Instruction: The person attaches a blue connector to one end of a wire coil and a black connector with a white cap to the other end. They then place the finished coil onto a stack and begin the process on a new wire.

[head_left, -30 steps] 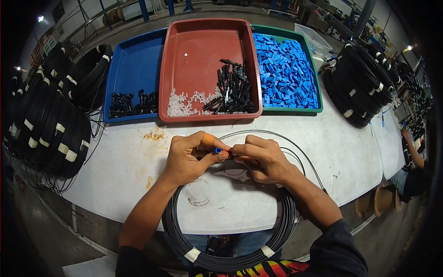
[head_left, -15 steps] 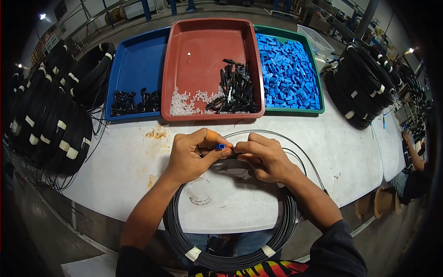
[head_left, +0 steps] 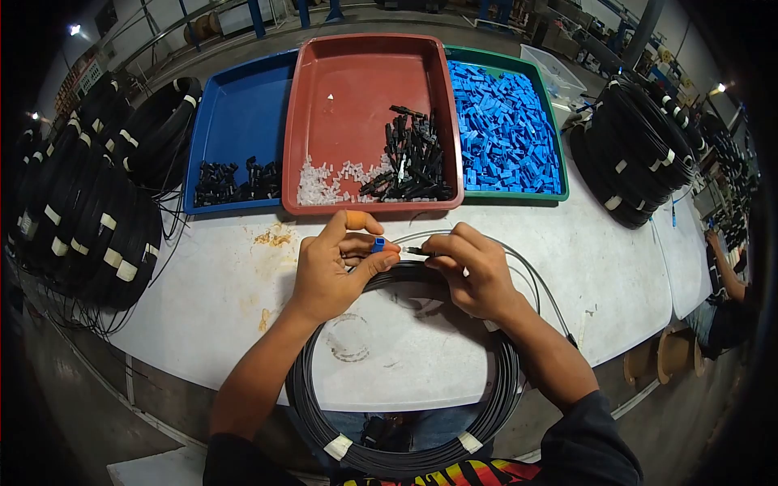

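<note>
My left hand (head_left: 334,263) is closed around a small blue plastic connector housing (head_left: 378,244), held between the thumb and fingers. Its index finger, wrapped in orange tape (head_left: 356,220), is raised off the piece. Opposite it, my right hand (head_left: 474,271) pinches a black cable connector (head_left: 418,251) whose pale tip points at the left fingertips. A short gap separates that tip from the blue housing. Below both hands, a coil of black cable (head_left: 304,381) bound with white tape hangs over the table's near edge, partly covered by my forearms.
A blue tray (head_left: 239,105) holds black parts, a red tray (head_left: 356,73) holds clear and black pieces, and a green tray (head_left: 562,174) holds many blue housings. Cable coils (head_left: 89,219) are stacked left, more coils (head_left: 636,154) right. Another person's arm (head_left: 725,271) shows far right.
My left index finger has lifted away from the blue housing, which has turned and shifted slightly left and up. The hands have parted a little, exposing the connector's pale tip.
</note>
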The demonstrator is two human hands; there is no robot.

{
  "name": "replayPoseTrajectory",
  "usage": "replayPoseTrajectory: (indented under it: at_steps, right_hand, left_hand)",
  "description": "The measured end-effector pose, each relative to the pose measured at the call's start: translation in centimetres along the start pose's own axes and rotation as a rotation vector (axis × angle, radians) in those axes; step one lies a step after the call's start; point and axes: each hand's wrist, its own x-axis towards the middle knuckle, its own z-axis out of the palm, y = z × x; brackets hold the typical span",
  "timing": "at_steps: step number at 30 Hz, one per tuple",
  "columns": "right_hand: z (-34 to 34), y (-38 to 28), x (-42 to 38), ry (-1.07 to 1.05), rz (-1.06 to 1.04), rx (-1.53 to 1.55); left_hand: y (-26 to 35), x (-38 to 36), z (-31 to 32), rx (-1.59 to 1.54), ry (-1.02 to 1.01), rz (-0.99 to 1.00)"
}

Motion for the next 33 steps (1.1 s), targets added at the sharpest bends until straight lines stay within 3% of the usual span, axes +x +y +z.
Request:
replayPoseTrajectory:
  at_steps: [2,4,6,11,16,20,22,29,33]
  right_hand:
    - [0.3,0.1,0.1,0.128,0.065,-0.012]
    - [0.4,0.4,0.2,0.175,0.071,0.009]
    - [0.5,0.7,0.2,0.234,0.114,0.031]
    - [0.6,0.8,0.1,0.239,0.123,-0.038]
    - [0.7,0.9,0.1,0.230,0.120,0.012]
    - [0.7,0.9,0.1,0.213,0.101,0.027]
    - [0.7,0.9,0.1,0.204,0.107,0.024]
    - [0.6,0.6,0.1,0.231,0.024,0.021]
    - [0.4,0.3,0.0,0.214,-0.053,-0.022]
  left_hand:
    - [-0.2,0.0,-0.3,-0.025,0.022,-0.021]
    - [-0.2,0.1,-0.4,0.272,-0.014,0.170]
    - [0.2,0.0,-0.4,0.291,-0.031,0.132]
    - [0.8,0.0,0.0,0.133,0.031,0.006]
    - [0.3,0.0,-0.2,0.303,-0.027,0.213]
    - [0.3,0.0,-0.4,0.318,-0.044,0.200]
    - [0.5,0.0,-0.3,0.205,-0.045,0.083]
    - [0.7,0.0,-0.6,0.187,-0.087,0.016]
    - [-0.2,0.2,-0.7,0.182,-0.099,0.163]
